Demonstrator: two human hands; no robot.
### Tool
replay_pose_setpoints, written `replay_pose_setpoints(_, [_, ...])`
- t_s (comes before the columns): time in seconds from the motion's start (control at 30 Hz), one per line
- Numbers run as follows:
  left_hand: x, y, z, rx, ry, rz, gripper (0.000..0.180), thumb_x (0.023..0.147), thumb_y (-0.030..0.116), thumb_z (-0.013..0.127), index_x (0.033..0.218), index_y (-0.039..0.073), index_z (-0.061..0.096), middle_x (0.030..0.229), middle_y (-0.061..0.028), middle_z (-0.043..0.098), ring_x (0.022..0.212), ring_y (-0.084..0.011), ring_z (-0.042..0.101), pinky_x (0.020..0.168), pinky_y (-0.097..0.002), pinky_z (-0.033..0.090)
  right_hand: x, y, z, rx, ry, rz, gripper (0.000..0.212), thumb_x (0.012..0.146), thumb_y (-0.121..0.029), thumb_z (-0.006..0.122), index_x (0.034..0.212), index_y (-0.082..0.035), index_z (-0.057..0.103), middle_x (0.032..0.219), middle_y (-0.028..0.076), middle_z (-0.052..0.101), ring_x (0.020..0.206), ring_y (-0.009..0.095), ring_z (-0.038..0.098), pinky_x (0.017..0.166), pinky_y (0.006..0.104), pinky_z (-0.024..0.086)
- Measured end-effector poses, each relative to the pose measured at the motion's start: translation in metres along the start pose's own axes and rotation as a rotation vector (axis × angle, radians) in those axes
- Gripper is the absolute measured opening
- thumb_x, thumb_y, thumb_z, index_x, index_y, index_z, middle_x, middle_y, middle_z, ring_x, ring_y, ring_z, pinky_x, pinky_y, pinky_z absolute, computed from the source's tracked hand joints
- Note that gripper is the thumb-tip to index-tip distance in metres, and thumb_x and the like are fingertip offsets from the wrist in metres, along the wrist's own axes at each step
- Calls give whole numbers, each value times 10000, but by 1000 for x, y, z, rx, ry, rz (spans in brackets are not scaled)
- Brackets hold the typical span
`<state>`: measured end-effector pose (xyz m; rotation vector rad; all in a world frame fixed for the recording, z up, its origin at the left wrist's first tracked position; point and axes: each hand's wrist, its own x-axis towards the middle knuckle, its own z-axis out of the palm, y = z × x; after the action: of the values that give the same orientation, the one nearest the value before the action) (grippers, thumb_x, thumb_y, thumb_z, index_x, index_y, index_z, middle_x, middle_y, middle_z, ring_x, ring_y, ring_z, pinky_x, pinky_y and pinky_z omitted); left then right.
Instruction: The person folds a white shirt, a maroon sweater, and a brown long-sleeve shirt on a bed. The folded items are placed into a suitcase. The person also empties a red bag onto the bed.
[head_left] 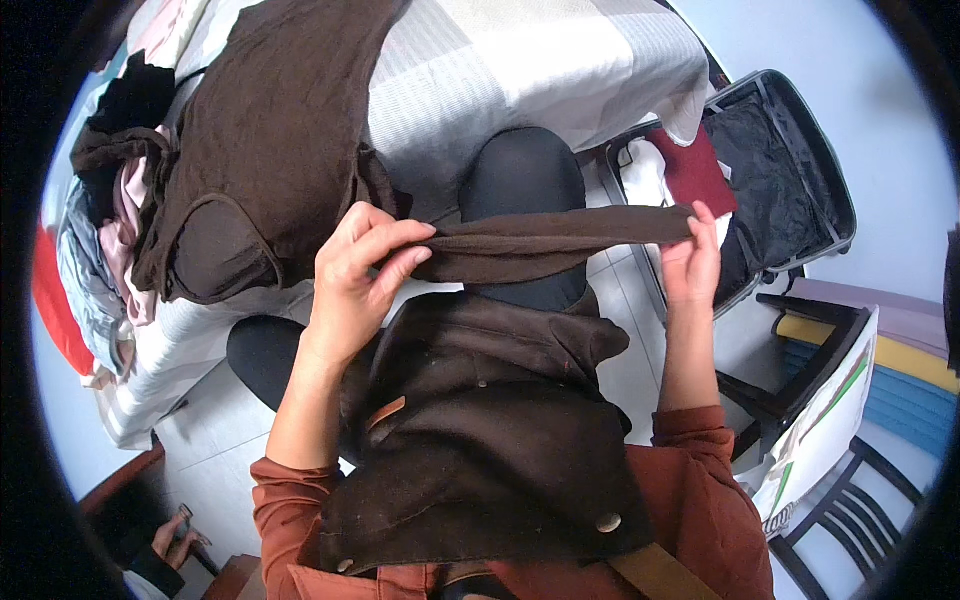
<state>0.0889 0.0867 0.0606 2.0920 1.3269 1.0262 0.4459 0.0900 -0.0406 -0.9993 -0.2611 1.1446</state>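
Observation:
A long strip of dark brown cloth (545,240), folded lengthwise, stretches level across my knees between both hands. My left hand (360,265) pinches its left end between thumb and fingers. At the other end, my right hand (693,262) grips the tip between thumb and fingertips. Left of it, a dark brown garment (270,130) with a rounded, trimmed opening is spread over the bed's edge. Whether the strip joins that garment is hidden behind my left hand. A dark brown apron (490,460) with metal snaps and a small tan tag covers my lap.
The bed (520,60) has a grey and white striped cover. A clothes pile (110,230) lies at its left end. An open suitcase (790,170) holding folded clothes stands at right, near dark chairs (850,510). Another person's hand (177,545) shows at lower left.

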Motion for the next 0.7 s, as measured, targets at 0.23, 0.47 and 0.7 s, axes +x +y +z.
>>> replay_pose_setpoints(0.23, [1, -4, -8, -27, 99, 165, 165, 701, -37, 661, 842, 22, 598, 789, -64, 512, 714, -179, 519, 636, -255, 423, -10, -38, 21, 80, -418, 70, 397, 815, -43, 543, 1203, -39, 461, 1090, 101, 534, 948, 189, 544, 825, 322, 455])
replay_pose_setpoints(0.47, [0, 4, -5, -336, 206, -60, 95, 815, -48, 523, 890, 10, 527, 880, -81, 550, 839, -161, 525, 772, -263, 417, -8, -67, 36, -1080, -283, -554, 148, 776, 47, 530, 890, -12, 604, 883, 15, 574, 820, 111, 530, 771, 234, 414])
replay_pose_setpoints(0.7, [-83, -29, 35, -446, 149, -405, 212, 805, 65, 626, 991, 27, 533, 925, -61, 568, 839, -188, 562, 766, -290, 452, 10, -132, 18, -440, 68, -486, 298, 885, -263, 531, 1037, -6, 530, 1008, 140, 585, 903, 241, 583, 823, 375, 473])
